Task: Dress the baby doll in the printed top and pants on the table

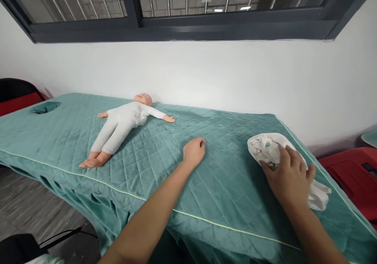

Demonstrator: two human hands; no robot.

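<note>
Beneath a window (185, 30), white wall (185, 71), quilted teal cover (224, 169) (cloth (266, 142) atop)

Here's the baby doll (122, 118) on the left of the bed (224, 193), the left hand (194, 152) midway, the cloth bundle (266, 144) under the right hand (290, 177) at right, wall (206, 71) behind, window (224, 29) above.

I'd call this a massage or care-training room: the quilted green table (224, 181) has a face hole (45, 107) near its left end, a baby doll (125, 116) lies toward its far edge, and a white wall (188, 71) with a barred window (229, 27) rises behind.
</note>
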